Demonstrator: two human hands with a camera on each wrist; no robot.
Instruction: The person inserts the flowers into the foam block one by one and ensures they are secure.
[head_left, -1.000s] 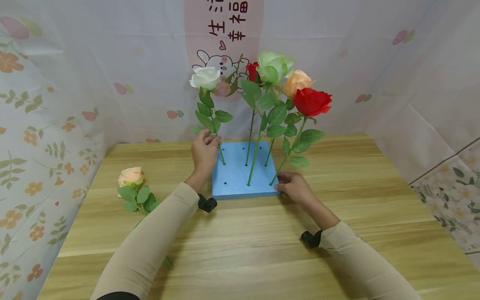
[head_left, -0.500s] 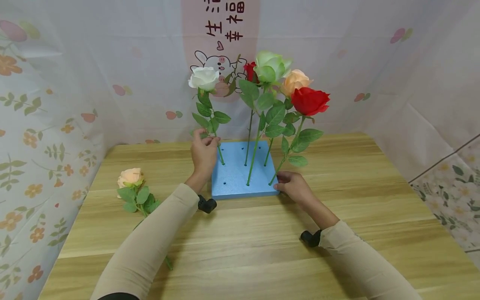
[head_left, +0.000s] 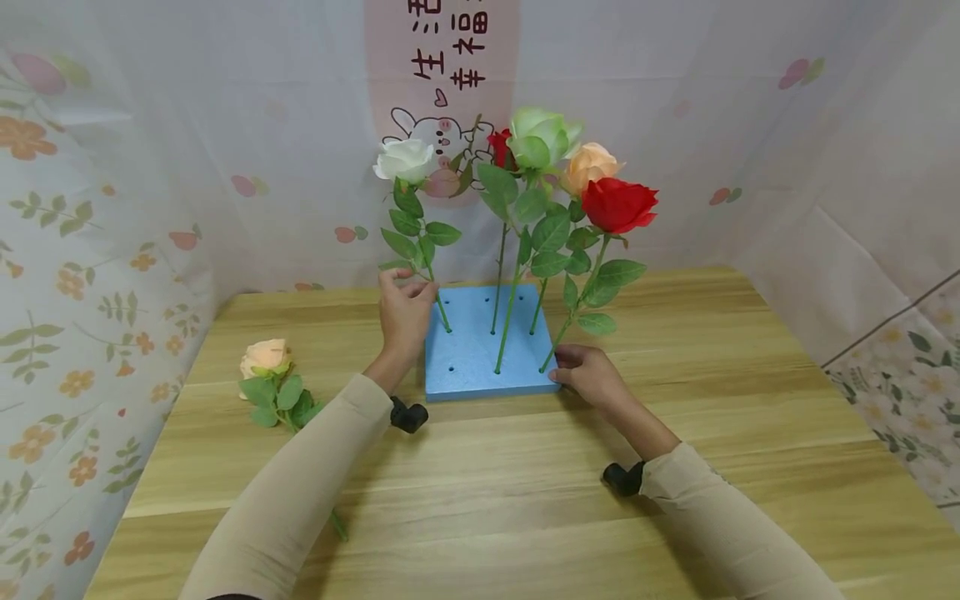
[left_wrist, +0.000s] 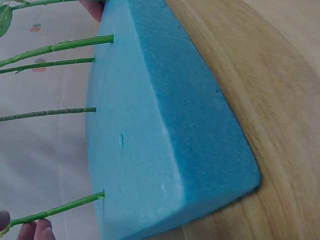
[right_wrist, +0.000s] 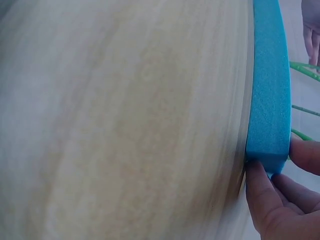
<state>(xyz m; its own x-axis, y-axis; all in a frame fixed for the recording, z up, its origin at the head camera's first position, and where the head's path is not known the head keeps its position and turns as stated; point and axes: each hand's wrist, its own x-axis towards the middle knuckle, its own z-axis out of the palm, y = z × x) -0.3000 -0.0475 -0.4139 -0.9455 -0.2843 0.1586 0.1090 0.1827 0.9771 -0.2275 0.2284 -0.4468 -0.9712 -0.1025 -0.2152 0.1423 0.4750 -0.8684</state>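
My left hand pinches the green stem of a white rose, whose lower end sits in a hole of the blue foam block. That stem leans a little to the left. The left wrist view shows fingertips around the stem near the block. At the block's front right corner, my right hand grips the edge. In the right wrist view its thumb lies over the top face and other fingers touch the side. A red rose stands just above the right hand.
Also upright in the block are a green rose, a peach rose and a dark-stemmed red rose. Another peach rose lies on the wooden table at left, partly under my left forearm. A printed cloth hangs behind.
My left hand has shifted slightly left and down along with the white rose, whose head leans a little further left. The right hand stays at the block's corner.
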